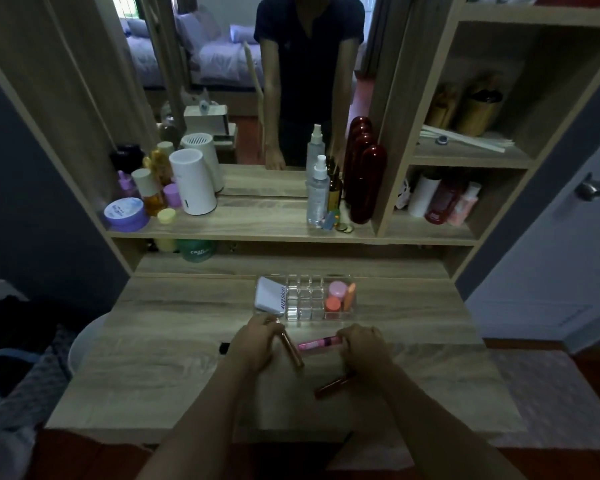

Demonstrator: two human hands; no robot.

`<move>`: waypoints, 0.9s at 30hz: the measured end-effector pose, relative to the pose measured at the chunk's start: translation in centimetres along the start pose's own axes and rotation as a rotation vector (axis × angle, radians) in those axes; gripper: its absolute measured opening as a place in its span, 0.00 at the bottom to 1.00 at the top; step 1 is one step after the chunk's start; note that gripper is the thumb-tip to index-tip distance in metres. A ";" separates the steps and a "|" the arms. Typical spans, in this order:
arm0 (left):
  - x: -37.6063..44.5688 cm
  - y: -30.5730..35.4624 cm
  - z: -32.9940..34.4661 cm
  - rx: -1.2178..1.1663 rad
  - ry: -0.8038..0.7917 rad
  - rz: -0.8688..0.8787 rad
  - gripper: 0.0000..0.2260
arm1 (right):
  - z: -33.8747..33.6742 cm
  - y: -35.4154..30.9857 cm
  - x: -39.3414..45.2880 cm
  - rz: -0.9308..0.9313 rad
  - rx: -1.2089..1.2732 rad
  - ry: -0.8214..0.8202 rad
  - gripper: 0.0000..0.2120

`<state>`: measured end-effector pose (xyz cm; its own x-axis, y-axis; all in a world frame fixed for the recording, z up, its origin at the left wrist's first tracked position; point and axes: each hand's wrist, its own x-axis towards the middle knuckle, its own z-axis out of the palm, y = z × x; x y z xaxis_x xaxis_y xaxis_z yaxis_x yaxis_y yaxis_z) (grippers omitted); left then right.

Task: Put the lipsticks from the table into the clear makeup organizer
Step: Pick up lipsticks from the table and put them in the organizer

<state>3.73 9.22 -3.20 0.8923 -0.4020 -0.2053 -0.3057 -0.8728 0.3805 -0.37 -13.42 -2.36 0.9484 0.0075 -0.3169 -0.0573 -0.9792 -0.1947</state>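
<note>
The clear makeup organizer (303, 315) stands on the wooden table (174, 358), just beyond my hands. Its middle grid of small cells looks empty; a white compact (269, 294) fills the left part and pink and orange items (340, 296) the right. My left hand (255, 344) is closed on a rose-gold lipstick (293, 351) that slants down to the right. My right hand (362, 344) grips the end of a pink lipstick (317, 342) lying sideways between the hands. A dark red lipstick (333, 386) lies on the table under my right wrist.
A small black object (224, 348) lies on the table left of my left hand. The shelf above carries a white cylinder (193, 181), a purple jar (125, 214), spray bottles (317, 195) and dark red bottles (368, 183) before a mirror. A white stool (84, 344) stands at the left.
</note>
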 end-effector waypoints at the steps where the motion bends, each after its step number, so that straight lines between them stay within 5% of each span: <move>1: 0.2 -0.1 0.0 -0.012 0.013 0.004 0.21 | 0.0 0.0 0.3 0.000 -0.017 -0.002 0.19; 19: 2.5 -1.1 -0.5 0.350 0.047 0.239 0.14 | 0.5 -0.5 2.0 0.036 -0.020 0.065 0.11; 23: 1.9 -1.5 -0.5 0.239 0.019 0.220 0.13 | 0.1 -0.6 1.9 0.052 0.016 0.078 0.08; 27: 1.6 -1.1 -1.9 -0.156 0.122 0.175 0.06 | -0.6 -0.8 1.9 0.049 0.144 0.094 0.08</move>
<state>6.11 10.02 -2.24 0.8668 -0.4983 -0.0173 -0.4124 -0.7360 0.5369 1.62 -12.77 -2.23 0.9680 -0.0648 -0.2424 -0.1416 -0.9387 -0.3143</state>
